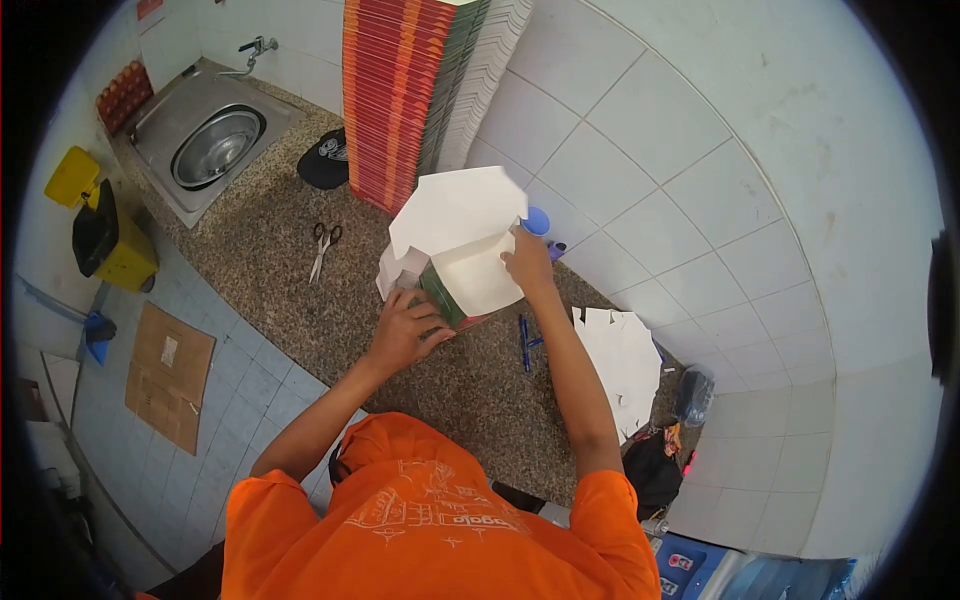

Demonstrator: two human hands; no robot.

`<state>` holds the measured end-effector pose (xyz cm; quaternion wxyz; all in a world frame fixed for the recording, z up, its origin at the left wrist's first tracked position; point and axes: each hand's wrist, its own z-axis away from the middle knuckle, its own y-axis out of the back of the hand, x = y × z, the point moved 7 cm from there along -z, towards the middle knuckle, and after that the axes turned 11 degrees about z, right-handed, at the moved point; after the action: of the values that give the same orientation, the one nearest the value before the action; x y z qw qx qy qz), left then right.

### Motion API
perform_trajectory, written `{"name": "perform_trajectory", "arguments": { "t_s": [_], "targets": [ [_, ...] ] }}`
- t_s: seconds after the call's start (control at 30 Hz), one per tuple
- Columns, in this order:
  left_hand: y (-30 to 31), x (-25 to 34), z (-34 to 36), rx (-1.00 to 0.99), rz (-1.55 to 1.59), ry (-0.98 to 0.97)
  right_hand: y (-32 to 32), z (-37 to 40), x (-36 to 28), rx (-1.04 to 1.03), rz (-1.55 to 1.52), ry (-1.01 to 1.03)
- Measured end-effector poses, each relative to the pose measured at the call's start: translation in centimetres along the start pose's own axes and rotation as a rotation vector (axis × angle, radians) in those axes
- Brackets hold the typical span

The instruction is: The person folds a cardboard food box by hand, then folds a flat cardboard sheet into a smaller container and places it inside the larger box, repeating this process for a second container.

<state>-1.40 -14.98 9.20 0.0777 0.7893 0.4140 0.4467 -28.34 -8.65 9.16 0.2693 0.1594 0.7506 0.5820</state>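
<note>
Orange short-sleeved T-shirt [300, 540] with a white line print [430, 512] and lettering across its back; orange head covering [385, 445] above its collar; left hand [405, 332] and right hand [528, 266] bare.

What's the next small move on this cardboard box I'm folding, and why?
Probably fold the raised white panel inward with the right hand while the left hand steadies the near corner. The box looks half-formed: its flaps stand open, the left hand grips its lower edge, and the right hand rests on that panel.
</note>
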Motion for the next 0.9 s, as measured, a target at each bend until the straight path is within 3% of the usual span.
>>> {"name": "perform_trajectory", "arguments": {
  "t_s": [0.07, 0.3, 0.37, 0.4, 0.47, 0.53, 0.6, 0.7, 0.9],
  "targets": [
    [0.2, -0.3, 0.1, 0.024, 0.02, 0.037, -0.1, 0.4, 0.0, -0.064, 0.077, -0.174],
    [0.6, -1.1, -0.7, -0.076, 0.002, 0.127, -0.7, 0.9, 0.3, -0.04, 0.084, -0.212],
    [0.5, -0.2, -0.9, -0.129, -0.027, 0.09, 2.5, 2.0, -2.1, 0.22, 0.181, -0.116],
    [0.5, -0.2, -0.9, -0.123, -0.032, 0.097, 3.6, 2.6, -3.5, 0.216, 0.178, -0.107],
    [0.3, -0.3, -0.7, -0.12, -0.021, 0.069, 7.2, 5.4, -8.4, 0.451, 0.159, 0.139],
    [0.2, -0.2, -0.6, -0.062, -0.054, 0.028, 3.9, 8.6, -10.9, -0.128, -0.425, 0.152],
    [0.1, -0.3, -0.2, -0.002, -0.083, -0.015, 1.6, 12.0, -12.8, -0.309, -0.264, 0.262],
    [-0.3, -0.9, 0.4, -0.021, -0.071, 0.009, 1.3, 13.2, -12.9, -0.168, -0.085, 0.222],
    [2.4, -2.2, 0.6, 0.149, -0.214, 0.122, 1.0, 12.6, -13.7, -0.265, -0.007, 0.297]
  ]
}}
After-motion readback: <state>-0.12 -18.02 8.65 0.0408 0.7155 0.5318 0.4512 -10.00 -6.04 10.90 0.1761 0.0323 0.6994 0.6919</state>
